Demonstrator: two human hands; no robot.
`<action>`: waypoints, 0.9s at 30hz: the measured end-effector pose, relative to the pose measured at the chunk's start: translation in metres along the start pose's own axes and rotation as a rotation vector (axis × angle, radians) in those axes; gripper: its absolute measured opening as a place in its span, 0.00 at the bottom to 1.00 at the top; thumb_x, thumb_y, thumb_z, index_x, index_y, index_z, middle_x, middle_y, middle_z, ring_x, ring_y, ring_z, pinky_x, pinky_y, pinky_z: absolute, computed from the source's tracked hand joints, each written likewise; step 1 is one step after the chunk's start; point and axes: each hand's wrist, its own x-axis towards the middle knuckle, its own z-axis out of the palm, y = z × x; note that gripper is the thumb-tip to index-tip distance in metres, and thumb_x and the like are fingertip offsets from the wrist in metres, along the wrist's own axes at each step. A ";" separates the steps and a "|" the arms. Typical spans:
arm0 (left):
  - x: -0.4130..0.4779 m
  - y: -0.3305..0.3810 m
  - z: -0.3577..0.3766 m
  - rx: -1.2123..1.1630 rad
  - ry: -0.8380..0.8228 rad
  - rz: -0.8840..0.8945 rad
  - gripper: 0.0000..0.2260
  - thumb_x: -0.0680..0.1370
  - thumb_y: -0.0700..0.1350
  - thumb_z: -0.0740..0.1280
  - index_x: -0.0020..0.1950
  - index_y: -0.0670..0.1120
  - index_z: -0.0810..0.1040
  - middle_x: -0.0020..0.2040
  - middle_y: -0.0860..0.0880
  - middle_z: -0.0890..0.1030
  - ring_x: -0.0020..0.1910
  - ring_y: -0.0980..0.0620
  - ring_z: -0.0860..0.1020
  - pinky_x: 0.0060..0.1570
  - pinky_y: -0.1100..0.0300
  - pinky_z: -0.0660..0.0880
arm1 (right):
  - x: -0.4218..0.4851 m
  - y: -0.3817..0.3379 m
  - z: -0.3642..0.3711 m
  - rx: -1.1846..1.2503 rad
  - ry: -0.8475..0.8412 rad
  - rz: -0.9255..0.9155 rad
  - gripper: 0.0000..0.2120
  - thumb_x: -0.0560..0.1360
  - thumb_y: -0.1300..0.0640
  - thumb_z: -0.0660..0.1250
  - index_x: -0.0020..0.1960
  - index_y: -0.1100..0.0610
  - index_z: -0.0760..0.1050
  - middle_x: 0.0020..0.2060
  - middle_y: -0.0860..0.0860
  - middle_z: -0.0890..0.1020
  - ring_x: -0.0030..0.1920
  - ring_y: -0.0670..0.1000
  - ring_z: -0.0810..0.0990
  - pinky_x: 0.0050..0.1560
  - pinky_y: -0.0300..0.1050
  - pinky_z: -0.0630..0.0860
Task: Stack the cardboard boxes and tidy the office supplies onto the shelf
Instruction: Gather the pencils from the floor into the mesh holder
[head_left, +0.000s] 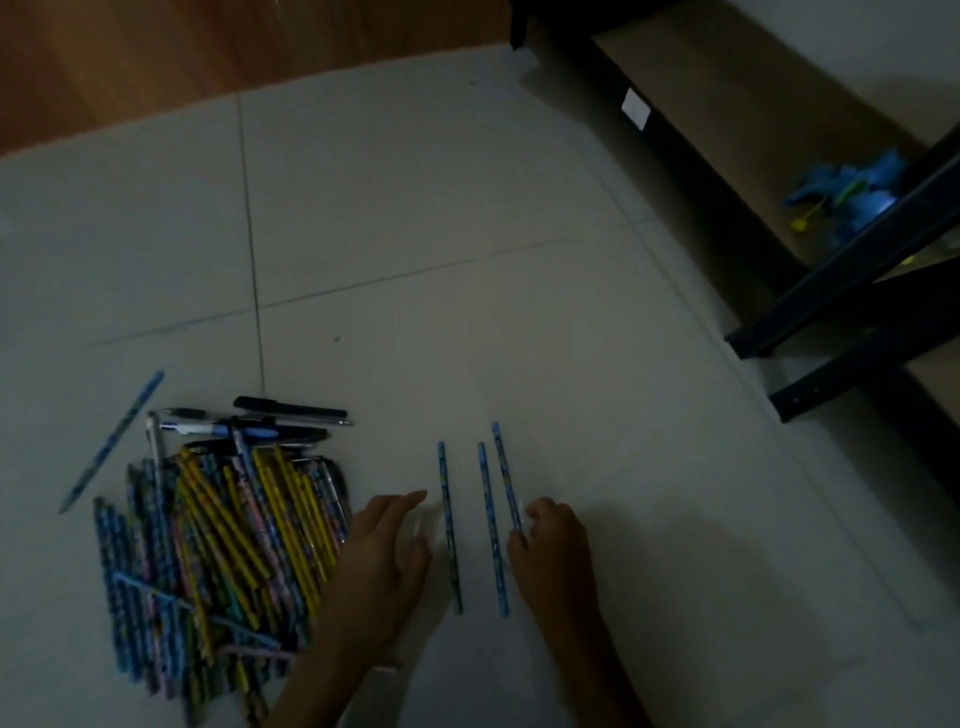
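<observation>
Head view: on smooth pale floor tiles (415, 208) lies a heap of slim pencils (223, 545), yellow and blue-patterned, with glossy black pens (291, 410) along its far edge. Just right of the heap the left hand (384, 551) hovers flat, fingers loose and holding nothing. Further right lie three blue pencils; the right hand (556, 551) curls round the outermost pencil (505, 478). Far right of the heap stands a black metal shelf (841, 312).

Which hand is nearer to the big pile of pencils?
Left. The left hand lies beside the pile; the right hand is farther right, past three loose blue pencils.
</observation>
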 end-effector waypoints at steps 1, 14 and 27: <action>-0.001 -0.005 0.008 -0.002 0.001 0.014 0.23 0.75 0.55 0.54 0.65 0.46 0.74 0.57 0.48 0.76 0.53 0.48 0.76 0.51 0.59 0.70 | 0.000 0.004 0.005 -0.006 0.015 -0.017 0.09 0.77 0.57 0.64 0.56 0.59 0.74 0.51 0.54 0.76 0.50 0.51 0.76 0.44 0.35 0.66; -0.001 -0.011 -0.002 -0.579 0.074 -0.223 0.12 0.80 0.43 0.63 0.62 0.53 0.72 0.52 0.55 0.78 0.46 0.65 0.77 0.41 0.74 0.74 | -0.033 -0.041 0.018 0.307 0.044 -0.347 0.04 0.65 0.60 0.71 0.39 0.56 0.79 0.31 0.44 0.76 0.30 0.41 0.74 0.34 0.34 0.73; -0.014 -0.024 -0.035 -1.225 0.095 -0.633 0.07 0.82 0.39 0.56 0.53 0.40 0.73 0.36 0.44 0.73 0.33 0.47 0.75 0.29 0.56 0.76 | -0.047 -0.041 0.030 0.018 0.240 -0.086 0.13 0.75 0.54 0.66 0.58 0.56 0.73 0.54 0.54 0.74 0.54 0.55 0.75 0.52 0.47 0.75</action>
